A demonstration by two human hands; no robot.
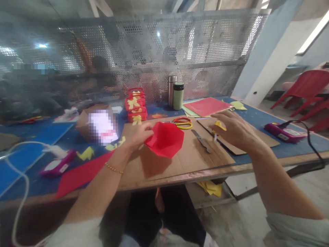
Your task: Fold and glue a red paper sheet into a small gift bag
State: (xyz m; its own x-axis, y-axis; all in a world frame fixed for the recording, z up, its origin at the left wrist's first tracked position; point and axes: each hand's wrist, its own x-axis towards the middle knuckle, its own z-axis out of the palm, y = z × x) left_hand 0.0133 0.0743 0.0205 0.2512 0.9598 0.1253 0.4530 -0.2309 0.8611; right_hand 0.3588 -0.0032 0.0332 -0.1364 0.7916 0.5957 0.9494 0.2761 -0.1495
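My left hand (137,135) is closed on the edge of a folded red paper piece (166,140), held just above a brown cardboard sheet (164,164). My right hand (232,128) reaches out to the right over a second cardboard strip (262,140), fingers curled round a small yellow paper scrap (220,125). A grey craft knife (202,140) lies on the cardboard between the hands. Scissors with red and yellow handles (182,122) lie just beyond the red paper.
A stack of red boxes with yellow bows (136,108), two flasks (175,92), red and green paper sheets (207,106) and a cardboard box (96,125) stand at the back. Purple glue guns (282,132) (56,164) lie at both sides. A perforated metal screen (154,51) bounds the table.
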